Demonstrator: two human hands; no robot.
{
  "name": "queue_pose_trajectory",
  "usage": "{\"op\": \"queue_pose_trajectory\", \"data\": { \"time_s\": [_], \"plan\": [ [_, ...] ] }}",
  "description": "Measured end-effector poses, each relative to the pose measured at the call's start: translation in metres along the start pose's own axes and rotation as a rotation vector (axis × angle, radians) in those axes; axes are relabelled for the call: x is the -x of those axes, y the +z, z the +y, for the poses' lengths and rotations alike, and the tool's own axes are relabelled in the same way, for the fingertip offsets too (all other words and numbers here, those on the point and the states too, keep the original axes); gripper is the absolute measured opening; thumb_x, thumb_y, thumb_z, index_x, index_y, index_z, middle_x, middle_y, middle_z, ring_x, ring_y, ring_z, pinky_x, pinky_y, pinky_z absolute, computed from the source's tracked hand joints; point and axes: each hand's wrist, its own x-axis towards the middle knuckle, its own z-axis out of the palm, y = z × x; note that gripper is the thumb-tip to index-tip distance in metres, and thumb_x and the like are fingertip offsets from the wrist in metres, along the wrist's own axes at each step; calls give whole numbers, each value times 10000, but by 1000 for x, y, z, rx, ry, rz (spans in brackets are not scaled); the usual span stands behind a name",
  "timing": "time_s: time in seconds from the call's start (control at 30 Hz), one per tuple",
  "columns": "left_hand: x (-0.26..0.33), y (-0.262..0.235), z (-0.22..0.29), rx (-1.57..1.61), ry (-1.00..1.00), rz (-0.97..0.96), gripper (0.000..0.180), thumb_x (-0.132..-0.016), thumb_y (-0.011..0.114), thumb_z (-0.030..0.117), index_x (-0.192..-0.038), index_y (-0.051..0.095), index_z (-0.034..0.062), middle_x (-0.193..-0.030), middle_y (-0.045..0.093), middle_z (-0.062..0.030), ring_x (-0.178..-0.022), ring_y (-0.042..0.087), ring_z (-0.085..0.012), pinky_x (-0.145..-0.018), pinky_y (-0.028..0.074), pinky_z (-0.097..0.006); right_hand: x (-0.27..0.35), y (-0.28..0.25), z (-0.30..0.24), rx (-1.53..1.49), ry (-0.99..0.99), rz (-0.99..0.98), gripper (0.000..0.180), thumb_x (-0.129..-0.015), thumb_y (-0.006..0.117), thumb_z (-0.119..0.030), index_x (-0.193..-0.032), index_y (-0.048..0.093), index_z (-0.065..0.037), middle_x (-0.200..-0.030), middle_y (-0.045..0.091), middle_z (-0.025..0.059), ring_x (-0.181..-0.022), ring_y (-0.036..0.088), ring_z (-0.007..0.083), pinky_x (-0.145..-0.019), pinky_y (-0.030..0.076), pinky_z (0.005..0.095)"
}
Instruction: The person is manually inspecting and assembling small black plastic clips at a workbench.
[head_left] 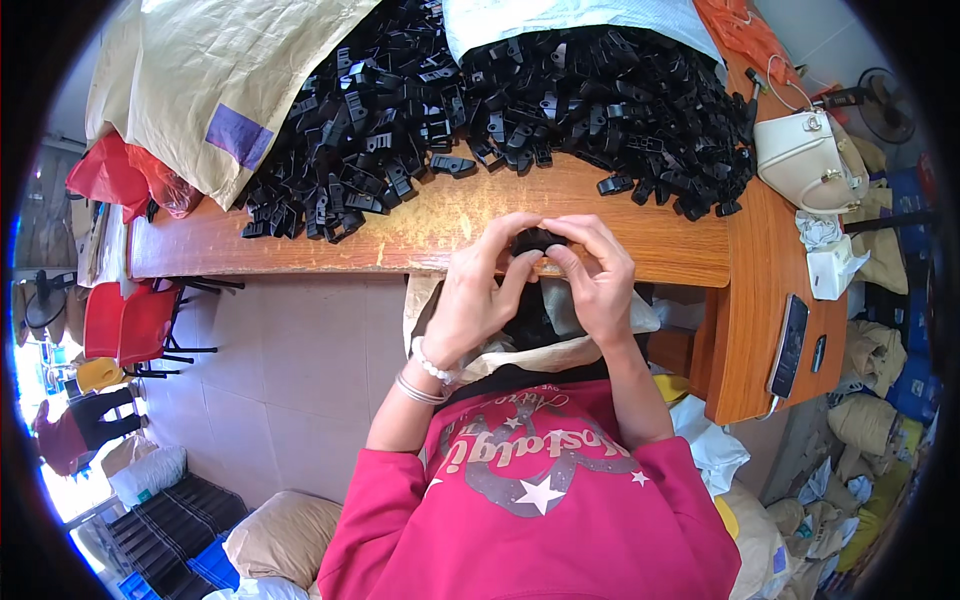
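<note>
My left hand and my right hand meet over the front edge of the wooden table. Between their thumbs and fingertips they grip a small black plastic part, partly covered by the fingers. On the tabletop beyond, a large heap of similar black plastic parts spreads out. Below my hands an open sack lies at my lap, with dark contents that I cannot make out clearly.
A beige sack and a white sack lie against the heap. To the right are a cream handbag, a tissue pack and a phone. A red chair and another person are at the left.
</note>
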Motion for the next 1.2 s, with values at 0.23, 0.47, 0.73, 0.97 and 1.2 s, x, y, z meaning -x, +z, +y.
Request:
{"op": "queue_pose_trajectory", "data": {
  "time_s": [0.23,0.47,0.73,0.97,1.2],
  "plan": [
    [-53,-52,-49,-793,138,202,338,-844,585,44,-1180,545,36,-787,634,-156,-687,623,-349,-619,496,-422,5,-23,10,98,39,-215,188,-844,631,17,-1024,685,15,-915,639,115,-807,622,191,-693,496,276],
    [-49,-40,-48,-1027,113,98,265,-836,613,77,-1084,572,-5,-848,639,-180,-728,630,-350,-618,497,-413,-32,-54,52,921,-206,223,265,-807,596,39,-1037,691,-53,-902,526,103,-877,532,256,-748,433,383],
    [-30,-43,-51,204,-191,237,150,-906,526,-15,-1055,510,-2,-747,607,-86,-536,585,-146,-473,478,-232,-26,-33,57,885,-256,161,253,-723,697,-55,-960,607,-50,-947,584,90,-938,535,271,-834,407,408],
    [-26,-32,-47,554,-326,55,187,-966,552,172,-977,553,-14,-876,653,-141,-684,663,-182,-565,522,-240,-18,-23,48,181,-67,373,176,-840,659,-15,-1002,598,14,-929,568,107,-661,602,181,-574,498,294],
    [-12,-3,-33,348,-382,-54,124,-948,544,85,-956,552,-38,-804,661,-121,-663,655,-162,-588,528,-234,-17,-18,43,-586,276,204,132,-905,641,-98,-933,666,28,-835,654,49,-673,641,89,-596,529,194]
  ]
}}
